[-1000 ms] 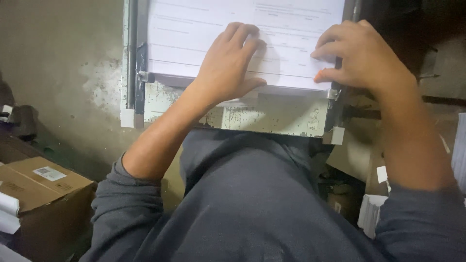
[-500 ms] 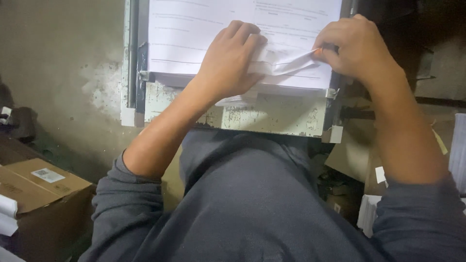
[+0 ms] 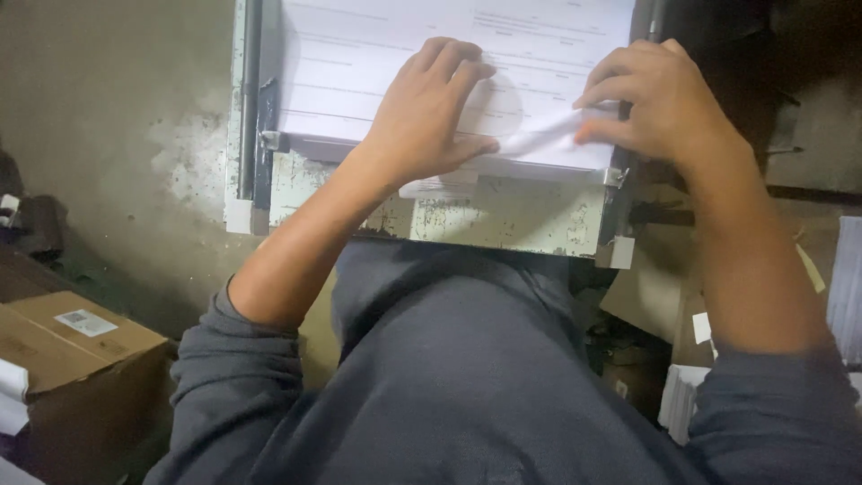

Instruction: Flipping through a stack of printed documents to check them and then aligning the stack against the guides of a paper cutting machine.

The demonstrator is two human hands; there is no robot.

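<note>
Fingers [image 3: 449, 76] of our left hand [image 3: 429, 121] lie flat and spread on the paper stack [image 3: 377, 63], pressing it down and gripping nothing. Our right hand [image 3: 660, 99] is curled, thumb and fingertips pinching the lifted near corner of the top sheet [image 3: 548, 136], which bows up between the two hands. The stack sits on the worn metal table [image 3: 485, 211] in front of us, its near edge against the table's front lip.

We judge the main risk to be a crease or tear in that sheet, since the left thumb pins it just beside where the right hand pulls. If the left palm eases, the sheets beneath could slide out of square.

A metal rail [image 3: 247, 99] runs along the stack's left side. A cardboard box [image 3: 81, 359] stands low at our left and more white paper [image 3: 848, 287] at our right, both well apart from the hands. Our grey sleeves hide whatever lies below the table.
</note>
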